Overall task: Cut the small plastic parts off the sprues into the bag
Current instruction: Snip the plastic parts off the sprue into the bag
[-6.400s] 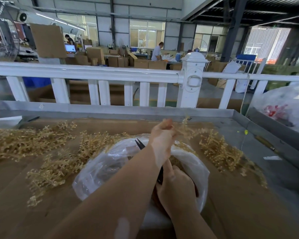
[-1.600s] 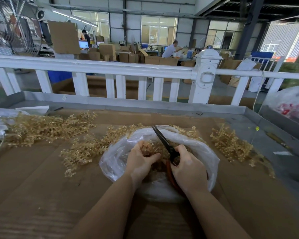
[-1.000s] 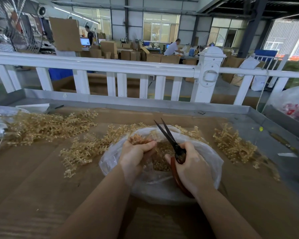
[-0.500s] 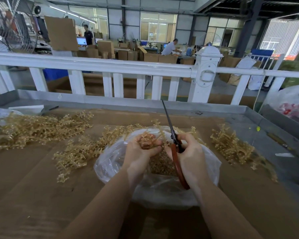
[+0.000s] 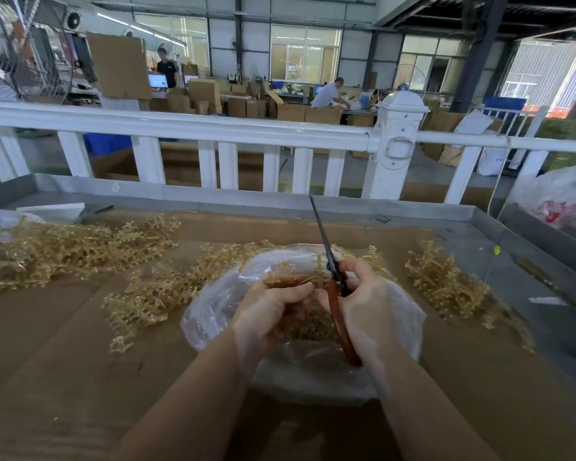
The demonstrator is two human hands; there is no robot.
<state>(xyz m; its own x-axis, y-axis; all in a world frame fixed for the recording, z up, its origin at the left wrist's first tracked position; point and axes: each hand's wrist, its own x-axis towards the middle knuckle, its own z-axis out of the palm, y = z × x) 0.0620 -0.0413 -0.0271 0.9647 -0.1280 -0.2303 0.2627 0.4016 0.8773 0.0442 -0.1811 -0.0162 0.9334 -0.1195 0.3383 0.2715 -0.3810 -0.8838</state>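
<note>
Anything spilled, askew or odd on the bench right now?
Nothing stands out. The bag sits open under both hands; the left hand holds a sprue over it, and the right hand grips the scissors, blades closed and pointing away. Loose sprue piles lie around the bag.

A white railing [image 5: 187, 128] with a capped post [image 5: 398, 141] ran across behind the metal-edged table [image 5: 526, 241], whose top was covered with brown cardboard [image 5: 64, 377]. Beyond it, cardboard boxes [image 5: 246, 106] were stacked on the workshop floor, and two people [image 5: 330, 93] stood at benches near a lit monitor [image 5: 157, 80]. A large fan [image 5: 20, 51] stood far left. A filled white sack [image 5: 562, 201] sat at the right.
</note>
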